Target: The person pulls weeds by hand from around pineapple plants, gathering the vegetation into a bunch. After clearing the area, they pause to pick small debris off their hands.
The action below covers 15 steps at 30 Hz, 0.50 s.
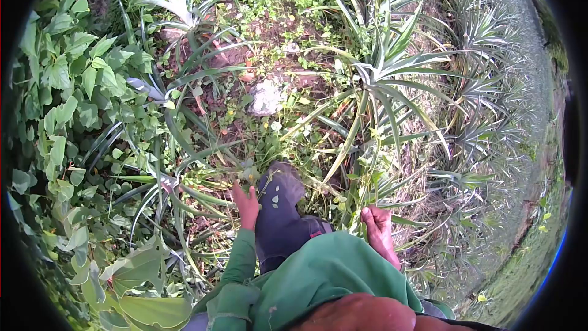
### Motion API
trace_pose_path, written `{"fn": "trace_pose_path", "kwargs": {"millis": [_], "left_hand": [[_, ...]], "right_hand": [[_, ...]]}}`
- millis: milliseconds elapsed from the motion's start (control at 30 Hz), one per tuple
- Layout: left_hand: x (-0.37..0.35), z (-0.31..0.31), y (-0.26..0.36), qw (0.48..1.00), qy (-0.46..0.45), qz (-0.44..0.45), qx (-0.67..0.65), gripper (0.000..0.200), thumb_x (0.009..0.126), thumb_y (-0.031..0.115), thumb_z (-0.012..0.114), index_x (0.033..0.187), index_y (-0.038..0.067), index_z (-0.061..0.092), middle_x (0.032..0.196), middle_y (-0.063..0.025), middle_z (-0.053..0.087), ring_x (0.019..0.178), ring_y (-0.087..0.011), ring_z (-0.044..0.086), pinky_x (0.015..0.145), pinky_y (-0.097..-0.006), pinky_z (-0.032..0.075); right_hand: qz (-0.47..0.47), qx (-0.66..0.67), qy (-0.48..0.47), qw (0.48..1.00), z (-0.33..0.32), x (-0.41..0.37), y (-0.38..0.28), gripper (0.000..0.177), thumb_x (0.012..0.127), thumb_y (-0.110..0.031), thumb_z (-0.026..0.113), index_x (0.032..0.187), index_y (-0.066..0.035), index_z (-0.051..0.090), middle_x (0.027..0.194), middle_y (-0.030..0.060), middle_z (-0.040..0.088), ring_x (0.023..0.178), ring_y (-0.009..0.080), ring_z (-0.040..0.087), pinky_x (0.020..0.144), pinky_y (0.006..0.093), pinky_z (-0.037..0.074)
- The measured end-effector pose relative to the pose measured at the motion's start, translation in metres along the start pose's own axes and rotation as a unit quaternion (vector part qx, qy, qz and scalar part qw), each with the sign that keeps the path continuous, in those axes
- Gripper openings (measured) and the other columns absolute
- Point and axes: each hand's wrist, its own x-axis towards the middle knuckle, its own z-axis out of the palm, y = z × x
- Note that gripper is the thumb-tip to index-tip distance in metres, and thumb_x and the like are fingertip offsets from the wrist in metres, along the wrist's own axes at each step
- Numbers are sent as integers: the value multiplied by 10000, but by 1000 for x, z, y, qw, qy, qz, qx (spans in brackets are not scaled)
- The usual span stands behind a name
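Note:
My left hand (247, 206), at the end of a green sleeve, is beside the dark trouser leg (278, 224). Its thumb and fingers are apart, and nothing is clearly held in it. Thin weed sprigs are close to its fingertips, and small leaves lie on the trouser leg. To the right of the leg, my right hand (378, 228) is closed, thumb uppermost, around thin green weed stems (366, 189) that rise beyond it. What lies inside the fist is mostly hidden.
A large spiky plant (373, 76) stands ahead on the right, another (187, 18) at the upper left. A pale rock (267, 98) lies on weedy soil between them. Broad-leaved foliage (67, 110) fills the left; more spiky plants (481, 92) line the right.

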Motion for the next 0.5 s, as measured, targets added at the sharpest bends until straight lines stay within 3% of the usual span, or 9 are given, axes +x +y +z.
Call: {"fn": "trace_pose_path", "kwargs": {"millis": [100,133,200,267,300,333,400,467,500], "left_hand": [[5,12,99,986,-77,140,-43,636,1030,286,589,1534,-21,352,1559,-259,397,1419,-388,428,1197,-464,322],[6,27,129,968,-163,82,-173,598,1046,275,577,1527,-13,369,1498,-230,476,1369,-347,487,1156,-440,380],[10,67,189,873,-312,-37,-374,554,1077,293,544,1530,21,380,1396,-181,583,1256,-271,586,1040,-417,504],[15,111,235,787,-400,-35,-469,609,1051,357,589,1517,25,379,1352,-190,605,1182,-271,619,974,-431,550],[21,131,260,720,-451,-101,-518,592,1028,400,620,1436,13,436,1293,-183,626,1108,-246,642,923,-411,573],[23,154,277,702,-464,-139,-523,505,1013,418,640,1292,17,512,1158,-151,670,911,-209,662,825,-372,598],[21,178,304,704,-443,-187,-522,343,1050,382,590,1074,40,562,836,-30,614,620,-121,515,550,-296,491],[22,200,301,630,-444,-219,-598,279,1075,340,548,1000,72,565,707,37,456,555,-91,411,467,-251,362],[22,200,301,625,-391,-269,-619,253,1084,319,527,957,103,561,671,61,332,514,-83,317,436,-229,259]], "right_hand": [[-10,21,-7,1000,8,1,-5,434,1054,-253,595,710,10,553,623,33,526,604,106,434,566,305,378],[-10,23,-8,1000,13,1,-7,434,1054,-253,595,710,10,553,623,33,526,604,106,434,566,305,378],[-44,38,-18,998,23,2,-9,433,1055,-248,594,708,6,541,621,27,514,604,107,427,565,306,377],[-46,37,-18,998,30,1,1,435,1057,-250,590,708,5,537,621,30,515,600,110,439,567,308,383],[-49,33,-21,998,34,0,0,432,1057,-246,589,708,4,536,621,32,513,600,111,440,568,307,383],[-51,28,-25,998,36,-2,-2,429,1057,-242,587,708,2,535,621,34,512,599,111,441,568,306,383],[-59,32,-18,998,35,-3,-6,418,1056,-225,586,708,2,537,618,43,505,593,116,437,564,307,381],[-53,45,-11,997,32,-7,-12,400,1048,-196,591,705,0,527,617,41,496,589,117,429,558,311,377],[-55,45,-8,997,30,-9,-13,400,1048,-196,591,705,0,527,617,41,496,589,117,429,558,311,377]]}}
